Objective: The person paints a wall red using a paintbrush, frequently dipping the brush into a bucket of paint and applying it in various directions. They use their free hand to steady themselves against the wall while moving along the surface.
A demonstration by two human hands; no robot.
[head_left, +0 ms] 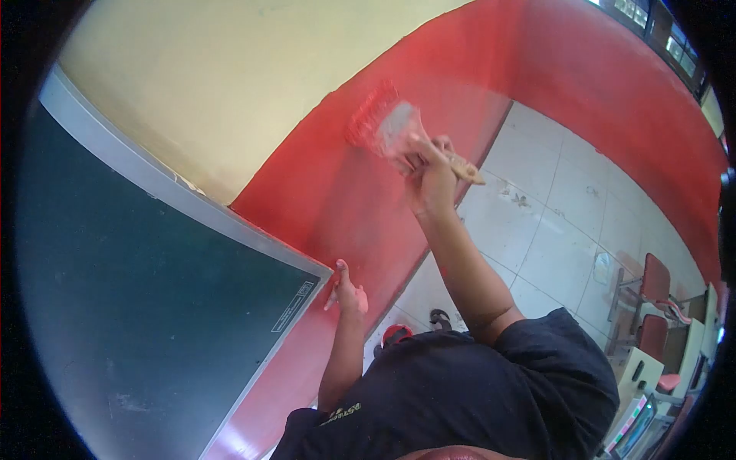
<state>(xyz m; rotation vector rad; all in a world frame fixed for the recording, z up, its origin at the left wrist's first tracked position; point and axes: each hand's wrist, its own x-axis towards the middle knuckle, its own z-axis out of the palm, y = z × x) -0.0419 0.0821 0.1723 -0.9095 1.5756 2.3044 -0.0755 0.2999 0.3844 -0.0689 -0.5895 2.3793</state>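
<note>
My right hand is wrapped round the wooden handle of a wide paintbrush, raised in front of me. The brush's red-coated bristles lie against the red painted wall, below the cream upper wall. Handle end and pale ferrule show on either side of my fingers. Lower down, my left hand is beside the corner of a dark green board, thumb raised and fingers apart, with nothing in it. Pinkish red shows along that hand's edge.
A grey frame borders the board. Near my feet on the white tiled floor stands a red container. Red-backed chairs and a desk are at the right. Windows line the upper right.
</note>
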